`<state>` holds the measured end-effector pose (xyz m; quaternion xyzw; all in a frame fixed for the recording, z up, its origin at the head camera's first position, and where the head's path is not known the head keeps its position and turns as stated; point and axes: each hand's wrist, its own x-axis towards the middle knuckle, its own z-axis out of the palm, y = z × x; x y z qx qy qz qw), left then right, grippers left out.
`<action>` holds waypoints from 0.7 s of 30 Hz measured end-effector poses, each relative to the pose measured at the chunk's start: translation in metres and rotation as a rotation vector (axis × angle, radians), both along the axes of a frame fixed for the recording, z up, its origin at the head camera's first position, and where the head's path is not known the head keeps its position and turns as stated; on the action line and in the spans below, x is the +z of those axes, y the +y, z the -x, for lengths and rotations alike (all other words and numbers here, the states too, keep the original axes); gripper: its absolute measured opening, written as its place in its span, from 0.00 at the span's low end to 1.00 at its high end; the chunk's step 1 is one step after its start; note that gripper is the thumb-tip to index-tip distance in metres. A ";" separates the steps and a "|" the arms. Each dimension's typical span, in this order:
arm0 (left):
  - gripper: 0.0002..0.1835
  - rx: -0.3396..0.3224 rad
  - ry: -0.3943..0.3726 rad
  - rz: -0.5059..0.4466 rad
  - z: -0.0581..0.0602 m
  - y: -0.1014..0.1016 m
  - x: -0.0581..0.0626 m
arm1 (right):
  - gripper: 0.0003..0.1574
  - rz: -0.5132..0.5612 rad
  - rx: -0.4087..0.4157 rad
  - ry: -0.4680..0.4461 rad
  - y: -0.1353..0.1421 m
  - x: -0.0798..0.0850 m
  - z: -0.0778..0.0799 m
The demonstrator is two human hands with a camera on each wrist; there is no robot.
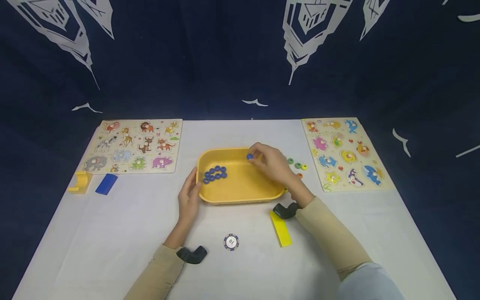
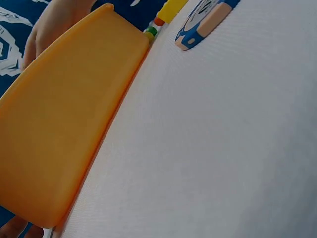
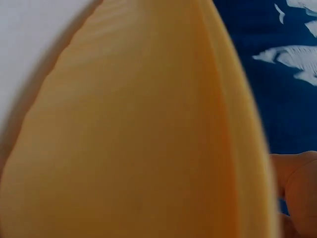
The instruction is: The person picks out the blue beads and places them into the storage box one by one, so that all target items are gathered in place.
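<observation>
A yellow tray sits mid-table, with a group of several blue beads lying in its left part. Over the tray's back right, my right hand pinches one blue bead between thumb and fingers. My left hand rests along the tray's left end, fingers extended against the outer wall and thumb by the rim. In the left wrist view the tray's side wall covers most of that hand. Part of the right hand shows beyond the rim in the right wrist view; the bead is hidden there.
Green beads and other coloured ones lie right of the tray. Animal puzzle boards stand back left and right. A blue block and yellow curved block lie left. A yellow block and poker chip lie in front.
</observation>
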<state>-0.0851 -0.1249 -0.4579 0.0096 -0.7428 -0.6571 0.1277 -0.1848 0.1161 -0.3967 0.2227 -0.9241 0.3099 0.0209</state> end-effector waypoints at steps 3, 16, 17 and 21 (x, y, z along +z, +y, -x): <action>0.24 -0.003 -0.003 -0.006 0.000 0.000 -0.002 | 0.10 -0.095 0.031 -0.058 -0.020 -0.005 0.006; 0.24 -0.001 -0.005 -0.005 0.001 0.001 -0.001 | 0.08 -0.221 0.116 -0.056 -0.055 -0.037 0.012; 0.24 0.000 -0.005 -0.002 0.000 0.001 0.000 | 0.08 -0.219 0.121 -0.066 -0.056 -0.038 0.012; 0.24 0.003 -0.018 0.000 0.000 0.000 -0.001 | 0.11 -0.193 0.132 -0.106 -0.057 -0.038 0.013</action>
